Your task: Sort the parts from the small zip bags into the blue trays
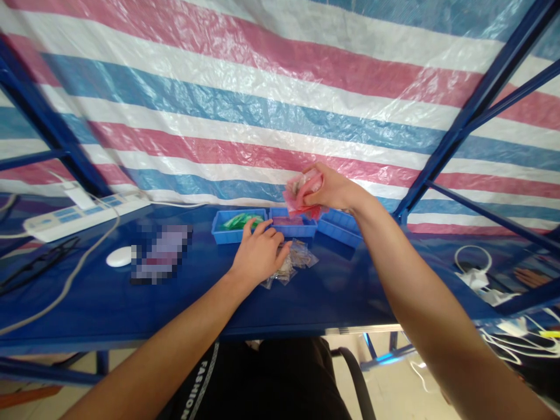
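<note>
My right hand (326,188) is raised over the blue bins and closed around several pink plastic bags (303,192). Below it, the middle blue bin (297,231) has some flat pink material in its bottom. My left hand (258,252) hovers with its fingers spread at the front of the left blue bin (227,236), which contains green bags (240,221). Small clear bags (301,255) lie in a pile on the table beside and partly beneath my left hand; their contents are too small to name. A third blue bin (341,229) stands at the right, partly behind my right forearm.
On the blue table (210,303), a white power strip (87,216), a white round object (121,256) and a blurred-out rectangular object (164,251) are at the left. Cables (472,256) lie at the right. Blue metal posts and a striped sheet (245,116) stand behind.
</note>
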Tool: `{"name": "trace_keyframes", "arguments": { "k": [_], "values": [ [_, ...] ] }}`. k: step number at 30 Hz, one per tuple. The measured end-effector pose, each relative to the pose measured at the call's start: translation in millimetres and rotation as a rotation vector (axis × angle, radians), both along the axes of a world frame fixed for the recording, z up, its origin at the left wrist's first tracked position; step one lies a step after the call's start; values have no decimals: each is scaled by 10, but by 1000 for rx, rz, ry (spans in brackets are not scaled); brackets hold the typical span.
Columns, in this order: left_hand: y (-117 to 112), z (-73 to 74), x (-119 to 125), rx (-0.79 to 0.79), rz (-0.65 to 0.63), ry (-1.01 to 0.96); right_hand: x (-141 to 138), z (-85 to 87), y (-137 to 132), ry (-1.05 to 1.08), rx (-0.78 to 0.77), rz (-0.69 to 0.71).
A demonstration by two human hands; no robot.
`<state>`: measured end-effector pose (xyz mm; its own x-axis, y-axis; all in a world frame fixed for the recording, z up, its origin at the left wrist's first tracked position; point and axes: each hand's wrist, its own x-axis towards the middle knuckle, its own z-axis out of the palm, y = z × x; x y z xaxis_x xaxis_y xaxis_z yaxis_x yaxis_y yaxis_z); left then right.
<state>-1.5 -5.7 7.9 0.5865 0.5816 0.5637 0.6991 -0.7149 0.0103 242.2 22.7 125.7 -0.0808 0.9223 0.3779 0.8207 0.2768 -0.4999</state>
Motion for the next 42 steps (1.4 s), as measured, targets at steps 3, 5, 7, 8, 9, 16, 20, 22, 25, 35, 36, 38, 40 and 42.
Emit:
{"name": "trace_keyframes", "arguments": {
  "k": [3,5,7,8,9,16,20,22,25,35,36,38,40,42],
  "values": [
    [8,-6,3,-11,-5,-15,155,7,-314,198,-67,185],
    [8,-9,6,-13,-3,-14,251,-66,-488,243,-142,259],
    [6,-13,8,-12,2,-9,337,-197,-608,196,-210,294],
    [4,-15,9,-12,4,-8,376,-280,-646,132,-233,304],
    [3,-16,8,-13,6,-6,412,-372,-669,67,-251,314],
    [-4,-24,2,-27,-2,-11,526,-932,-703,-48,-169,248],
    [-9,-24,-1,-17,4,-1,487,-1025,-749,38,-191,209],
    [-13,-21,-3,-18,6,0,464,-1033,-753,47,-173,202],
    [-25,-11,-2,-24,-5,-16,425,-1010,-727,56,-67,212],
    [-62,27,12,-18,-38,-30,31,-629,-392,-193,170,229],
    [-57,24,9,-22,-44,-26,-19,-605,-312,-221,123,253],
    [-47,15,3,-29,-62,-19,-114,-580,-131,-283,23,244],
    [-38,6,-1,-42,-75,-15,-205,-581,58,-340,-20,156],
    [-29,-1,-3,-57,-80,-20,-294,-601,228,-421,-86,49]
  ]
}}
